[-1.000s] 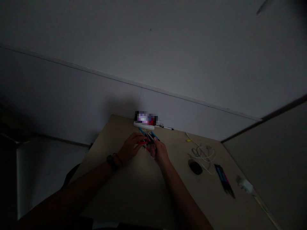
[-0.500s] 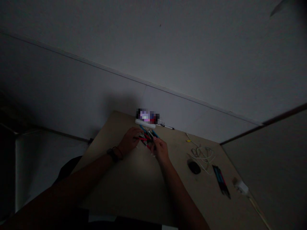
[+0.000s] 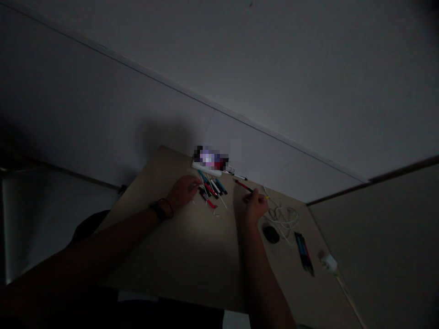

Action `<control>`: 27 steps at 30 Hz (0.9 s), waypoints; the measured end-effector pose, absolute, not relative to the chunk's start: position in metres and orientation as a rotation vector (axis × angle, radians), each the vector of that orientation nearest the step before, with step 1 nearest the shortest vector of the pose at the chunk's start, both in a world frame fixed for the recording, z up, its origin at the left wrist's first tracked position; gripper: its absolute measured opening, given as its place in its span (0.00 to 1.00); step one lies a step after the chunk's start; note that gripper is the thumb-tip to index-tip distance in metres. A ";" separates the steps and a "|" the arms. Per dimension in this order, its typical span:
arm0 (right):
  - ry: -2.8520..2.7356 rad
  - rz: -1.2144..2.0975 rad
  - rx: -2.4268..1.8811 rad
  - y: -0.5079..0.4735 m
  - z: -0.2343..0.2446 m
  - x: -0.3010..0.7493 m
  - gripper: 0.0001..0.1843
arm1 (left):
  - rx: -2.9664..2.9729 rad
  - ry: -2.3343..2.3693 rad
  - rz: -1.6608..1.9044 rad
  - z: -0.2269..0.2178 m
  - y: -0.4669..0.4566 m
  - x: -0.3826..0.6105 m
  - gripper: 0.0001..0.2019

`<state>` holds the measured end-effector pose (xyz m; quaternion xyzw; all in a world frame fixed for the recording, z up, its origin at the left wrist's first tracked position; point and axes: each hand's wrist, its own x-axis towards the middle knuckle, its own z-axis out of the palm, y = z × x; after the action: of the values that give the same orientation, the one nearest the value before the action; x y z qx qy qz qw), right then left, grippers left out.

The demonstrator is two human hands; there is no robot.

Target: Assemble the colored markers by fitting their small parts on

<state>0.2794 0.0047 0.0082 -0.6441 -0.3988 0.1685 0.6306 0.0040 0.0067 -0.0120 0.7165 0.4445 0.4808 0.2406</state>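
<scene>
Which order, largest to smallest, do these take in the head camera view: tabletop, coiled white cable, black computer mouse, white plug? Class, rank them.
Tabletop, then coiled white cable. The black computer mouse and white plug look alike, so they stay unranked.

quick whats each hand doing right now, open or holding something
left hand: fingers at the edge of the pile of pen-like sticks, cannot tell if it holds anything
right hand: closed, holding a red and black pen-like stick

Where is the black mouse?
The black mouse sits on the table in the head view, just right of the right hand and just below the white cable.
</scene>
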 end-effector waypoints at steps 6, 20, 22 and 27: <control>-0.907 0.240 -1.525 0.005 0.004 0.279 0.22 | 2.042 1.190 1.249 -0.014 0.007 0.006 0.07; -1.431 0.185 -1.715 0.002 -0.001 0.262 0.22 | 2.155 1.096 1.181 -0.011 0.005 0.007 0.08; -1.475 0.247 -1.712 0.003 -0.004 0.262 0.24 | 2.160 1.103 1.179 -0.011 0.004 0.008 0.09; -1.536 0.289 -1.676 0.007 -0.011 0.264 0.27 | 2.192 1.086 1.145 -0.012 0.004 0.009 0.09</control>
<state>0.2642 0.0065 -0.0109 -0.6662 -0.6107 0.1149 0.4123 0.0085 0.0039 -0.0118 0.7920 0.3923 0.4137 0.2185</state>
